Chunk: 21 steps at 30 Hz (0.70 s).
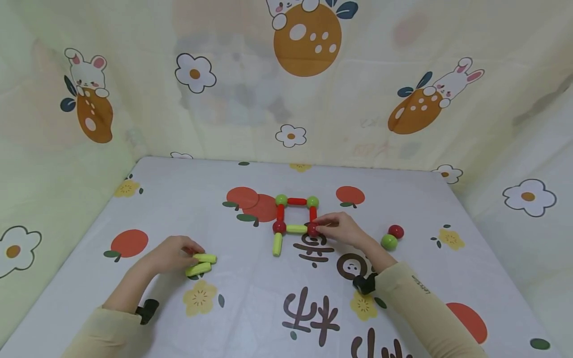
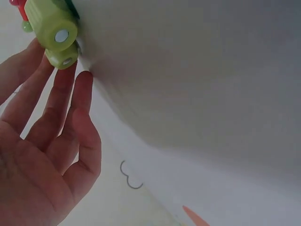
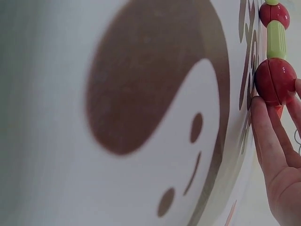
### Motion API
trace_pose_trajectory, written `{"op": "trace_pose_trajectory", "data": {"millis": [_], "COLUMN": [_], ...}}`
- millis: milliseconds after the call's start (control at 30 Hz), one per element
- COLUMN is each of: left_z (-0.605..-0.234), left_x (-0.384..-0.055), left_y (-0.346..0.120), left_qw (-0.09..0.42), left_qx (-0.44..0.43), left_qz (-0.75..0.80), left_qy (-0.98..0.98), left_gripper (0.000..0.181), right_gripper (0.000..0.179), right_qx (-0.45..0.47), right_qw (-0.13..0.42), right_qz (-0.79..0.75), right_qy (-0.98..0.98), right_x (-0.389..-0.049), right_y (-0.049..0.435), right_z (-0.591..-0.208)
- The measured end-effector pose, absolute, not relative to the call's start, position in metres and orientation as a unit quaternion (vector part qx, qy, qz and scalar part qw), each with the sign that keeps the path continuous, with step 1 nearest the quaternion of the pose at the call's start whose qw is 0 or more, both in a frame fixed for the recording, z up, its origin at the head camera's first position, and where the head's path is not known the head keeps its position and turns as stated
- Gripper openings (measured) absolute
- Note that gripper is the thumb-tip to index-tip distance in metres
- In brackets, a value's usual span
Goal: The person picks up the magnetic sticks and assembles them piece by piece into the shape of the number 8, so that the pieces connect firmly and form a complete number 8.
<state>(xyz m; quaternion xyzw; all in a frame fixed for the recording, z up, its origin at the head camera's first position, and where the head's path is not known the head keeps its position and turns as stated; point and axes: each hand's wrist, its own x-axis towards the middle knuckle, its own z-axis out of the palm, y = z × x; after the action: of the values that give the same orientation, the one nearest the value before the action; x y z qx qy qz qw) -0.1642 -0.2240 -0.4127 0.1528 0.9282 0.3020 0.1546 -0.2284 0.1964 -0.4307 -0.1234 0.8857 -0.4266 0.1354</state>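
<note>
My right hand (image 1: 342,228) pinches a red ball (image 3: 275,82) at the near right corner of a square of balls and rods. Red rods (image 1: 297,201) form its far side and both flanks; a yellow-green rod (image 1: 296,228) forms the near side. Green balls (image 1: 281,200) mark the far corners, and another red ball (image 1: 279,227) the near left one. From that ball a yellow-green rod (image 1: 277,244) extends towards me. At left, my left hand (image 1: 174,253) touches two loose yellow-green rods (image 2: 49,28) with fairly straight fingers. The rods lie side by side, metal discs in their ends.
Right of the right hand lie a loose red ball (image 1: 396,231) and a loose green ball (image 1: 389,242), close together. The white printed cloth (image 1: 250,308) covers the table, and a patterned curtain (image 1: 241,114) rises behind it. Both wrists wear black straps (image 1: 146,311).
</note>
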Motion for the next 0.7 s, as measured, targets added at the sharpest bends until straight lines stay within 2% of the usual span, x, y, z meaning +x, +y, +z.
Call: {"op": "trace_pose_trajectory", "data": {"millis": [700], "left_z": [-0.4117], "left_x": [-0.1697], "left_y": [-0.2143], "left_qw": [0.153], "left_qx": [0.134], "left_qz": [0.284], "left_qy": [0.937], "left_gripper": [0.018], "right_gripper": [0.030], "right_qx": [-0.121], "right_qw": [0.141], "right_qz": [-0.426], "right_qy": [0.885], "right_x": [-0.2288], "right_y": [0.1974], "right_z": [-0.4304]}}
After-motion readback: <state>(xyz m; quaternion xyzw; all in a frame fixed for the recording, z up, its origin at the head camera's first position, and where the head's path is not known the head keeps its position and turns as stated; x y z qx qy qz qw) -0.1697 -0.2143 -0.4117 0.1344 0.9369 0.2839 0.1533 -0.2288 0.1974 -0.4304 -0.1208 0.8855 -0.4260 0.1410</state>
